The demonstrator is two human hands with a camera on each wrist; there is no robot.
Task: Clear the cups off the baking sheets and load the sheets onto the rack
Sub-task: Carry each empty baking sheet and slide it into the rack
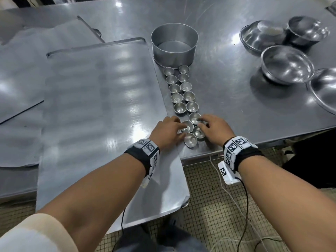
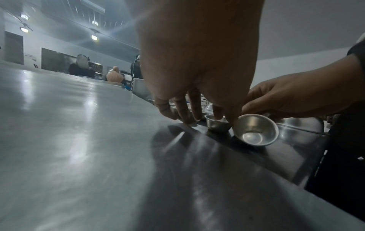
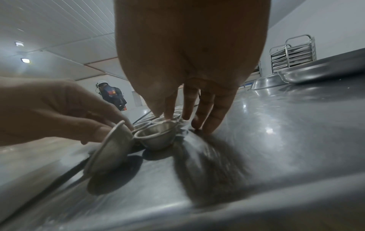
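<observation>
A large bare baking sheet (image 1: 101,106) lies on the steel table (image 1: 227,91), its near end hanging over the table edge. Several small metal cups (image 1: 181,88) stand in two rows on the table just right of it. My left hand (image 1: 179,127) is at the near end of the rows; its thumb and fingers hold a tilted cup (image 2: 255,131) by the rim, and one finger dips into the neighbouring cup (image 2: 217,125). My right hand (image 1: 201,122) reaches in from the right, its thumb and forefinger pinching the rim of a cup (image 1: 195,118). Its other fingertips (image 3: 199,125) touch the table.
A round cake tin (image 1: 174,46) stands behind the cup rows. Steel bowls (image 1: 287,64) sit at the right. More sheets (image 1: 45,42) lie at the left. A tray rack (image 3: 292,54) stands far off. People are in the background.
</observation>
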